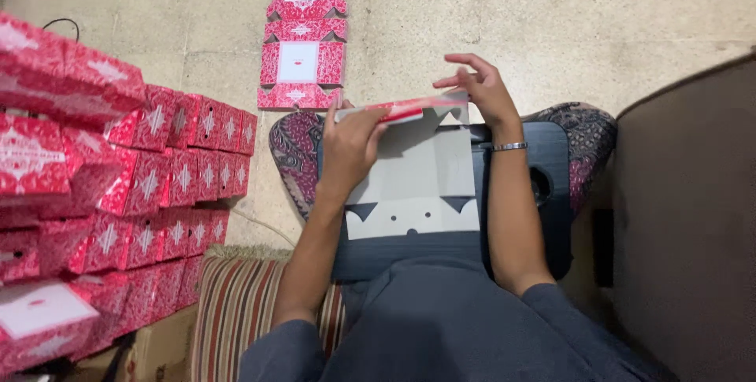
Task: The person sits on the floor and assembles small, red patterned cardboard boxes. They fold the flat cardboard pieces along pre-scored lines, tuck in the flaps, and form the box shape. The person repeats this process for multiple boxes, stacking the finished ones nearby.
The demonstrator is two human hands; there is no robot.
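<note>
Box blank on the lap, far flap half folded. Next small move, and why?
Probably press the far flap down flat along its crease. The left hand pinches its left end and the right hand hovers over the right end, fingers spread; the flap stands raised while the rest of the cardboard blank lies flat, grey side up.

A single camera, worn on the person's head, looks steeply down over the chest and lap, close enough that both forearms run up from the bottom edge to the left hand point(350, 142) and the right hand point(482, 89) near mid-frame. It faces forward and down, so the concrete floor point(551, 12) fills the upper half, with a flat red box blank point(302, 43) lying there straight ahead. At the left edge it catches a stack of red boxes point(102, 193) from above, and the right edge shows a dark curved surface close by.
</note>
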